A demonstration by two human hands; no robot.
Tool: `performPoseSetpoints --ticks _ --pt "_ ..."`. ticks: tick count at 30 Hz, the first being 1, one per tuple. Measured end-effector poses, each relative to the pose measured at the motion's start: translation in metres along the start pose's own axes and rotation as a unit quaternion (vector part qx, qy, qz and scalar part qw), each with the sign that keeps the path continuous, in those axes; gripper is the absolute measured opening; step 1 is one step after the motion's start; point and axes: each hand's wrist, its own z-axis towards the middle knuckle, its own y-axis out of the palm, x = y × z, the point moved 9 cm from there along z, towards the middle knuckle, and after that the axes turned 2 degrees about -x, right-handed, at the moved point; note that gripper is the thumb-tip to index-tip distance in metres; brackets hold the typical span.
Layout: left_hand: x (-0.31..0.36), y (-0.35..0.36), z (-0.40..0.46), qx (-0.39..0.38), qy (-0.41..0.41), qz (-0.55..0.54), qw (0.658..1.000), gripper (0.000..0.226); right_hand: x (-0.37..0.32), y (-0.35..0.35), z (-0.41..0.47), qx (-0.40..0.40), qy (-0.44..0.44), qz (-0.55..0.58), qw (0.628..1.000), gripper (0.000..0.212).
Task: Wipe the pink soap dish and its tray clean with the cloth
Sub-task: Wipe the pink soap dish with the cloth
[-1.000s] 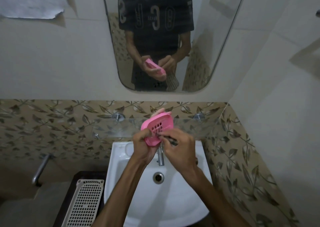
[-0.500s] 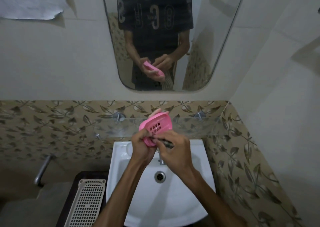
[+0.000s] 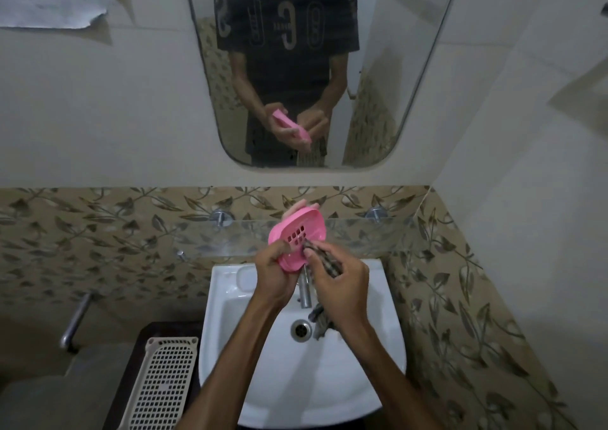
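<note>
Pink soap dish (image 3: 297,239): held in the air above the white washbasin (image 3: 263,364), over its tap (image 3: 304,290), tilted with the slotted face toward the camera. Left hand (image 3: 274,273): fingers curled round the dish's lower edge, thumb on the front face, fingertips showing behind the upper rim; firm grasp. Right hand (image 3: 340,280): closed round a dark patterned cloth (image 3: 324,260), pressing a bunched end against the dish face just beside the slots. The cloth's loose end hangs below the right hand, above the basin near the drain (image 3: 300,330). White perforated tray (image 3: 164,383): lying on the dark surface to the left of the basin, apart from both hands.
</note>
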Motion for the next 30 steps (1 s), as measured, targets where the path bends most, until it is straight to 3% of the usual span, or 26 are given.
performPoseSetpoints --ticks 7,12,17,20,24,27,30 --pt "-0.001 0.015 -0.008 -0.018 0.001 0.119 0.993 0.074 0.036 -0.004 -0.001 0.061 0.125 0.057 0.989 0.022" --pt "-0.001 0.016 -0.011 -0.031 0.012 0.140 0.990 0.081 0.066 0.015 0.000 -0.007 0.321 0.312 0.894 0.015" --pt "0.001 0.014 -0.007 -0.065 -0.029 0.109 0.991 0.088 0.069 0.016 0.000 0.006 0.374 0.356 0.856 0.010" --pt "0.004 0.008 -0.004 -0.079 -0.077 0.052 0.993 0.094 0.064 0.007 0.010 0.007 0.318 0.262 0.911 0.010" --pt "0.006 -0.003 -0.005 -0.068 -0.102 -0.030 0.992 0.078 0.025 -0.004 0.033 -0.036 0.108 0.020 0.993 0.012" --pt "0.011 -0.007 -0.007 -0.045 -0.072 -0.089 0.992 0.074 -0.008 -0.008 0.036 -0.024 -0.048 -0.117 0.992 0.018" --pt "0.011 -0.013 -0.011 0.002 -0.056 -0.153 0.987 0.059 -0.030 0.013 0.015 -0.102 -0.133 -0.146 0.975 0.020"
